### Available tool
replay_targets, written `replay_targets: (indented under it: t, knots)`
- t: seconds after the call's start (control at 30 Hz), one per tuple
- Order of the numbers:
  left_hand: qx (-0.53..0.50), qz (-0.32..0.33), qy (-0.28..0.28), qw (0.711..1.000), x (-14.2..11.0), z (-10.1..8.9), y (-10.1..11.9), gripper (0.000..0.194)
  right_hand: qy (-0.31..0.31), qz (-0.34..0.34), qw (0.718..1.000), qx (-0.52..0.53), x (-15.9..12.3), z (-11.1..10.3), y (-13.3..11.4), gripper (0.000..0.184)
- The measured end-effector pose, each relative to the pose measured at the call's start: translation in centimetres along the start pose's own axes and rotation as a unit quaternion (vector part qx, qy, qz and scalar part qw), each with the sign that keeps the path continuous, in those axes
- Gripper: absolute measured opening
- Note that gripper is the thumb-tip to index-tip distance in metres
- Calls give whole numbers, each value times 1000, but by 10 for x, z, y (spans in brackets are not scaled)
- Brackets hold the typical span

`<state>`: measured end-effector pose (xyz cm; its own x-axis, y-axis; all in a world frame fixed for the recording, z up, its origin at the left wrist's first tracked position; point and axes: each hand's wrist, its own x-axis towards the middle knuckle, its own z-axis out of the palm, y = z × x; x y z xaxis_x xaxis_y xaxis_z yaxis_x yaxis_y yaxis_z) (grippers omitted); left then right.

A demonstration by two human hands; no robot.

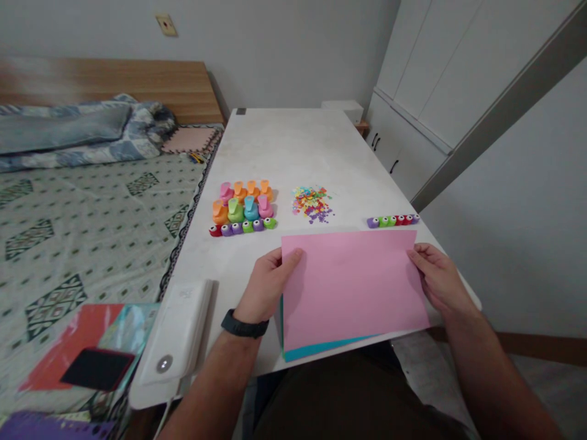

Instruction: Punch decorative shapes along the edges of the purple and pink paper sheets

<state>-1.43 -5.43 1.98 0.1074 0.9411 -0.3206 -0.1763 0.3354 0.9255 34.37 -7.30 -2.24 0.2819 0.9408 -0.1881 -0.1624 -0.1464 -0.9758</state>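
Between the two hands, a pink paper sheet [353, 287] lies over a teal paper sheet [316, 349], which shows as a strip along the near edge and a sliver at the left. The left hand [266, 287] grips the pink sheet's left edge and the right hand [440, 281] its right edge, each narrowly closed on the paper. Holding from opposite sides keeps the sheet flat and square, with neither hand covering its middle. Its long axis appears to run side to side across the person, tilting slightly, with the far edge pointing away from the body. The sheets rest at the near end of a white table [293, 146].

Just beyond the left hand stand colourful paper punches [242, 205], with a row of smaller punches [243, 227] in front of them. Beyond the gap between the hands lies a scatter of paper cut-outs [312, 205]. Past the right hand sits another row of small punches [393, 220].
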Motion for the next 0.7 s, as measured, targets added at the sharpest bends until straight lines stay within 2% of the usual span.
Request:
replay_targets:
  t: [0.13, 0.27, 0.4, 0.53, 0.63, 0.7]
  knots:
    - [-10, -37, -15, 999, 8, -4, -4, 52, -7, 0, 997, -73, -2, -1, 0, 28]
    - [23, -40, -21, 999, 11, -9, -13, 55, -30, -21, 986, -166, 0, -3, 5, 29]
    - [60, -20, -14, 998, 12, -12, -19, 54, 8, -110, 954, -280, 13, -6, 2, 36]
    - [128, 10, 0, 992, 12, -12, -22, 55, 47, -199, 883, -423, 38, -1, -19, 37]
    - [179, 33, -1, 983, 13, -12, -23, 51, -5, -279, 808, -520, 66, 10, -37, 34]
    - [194, 41, -3, 980, 13, -11, -23, 50, -56, -299, 746, -592, 87, 19, -43, 31]
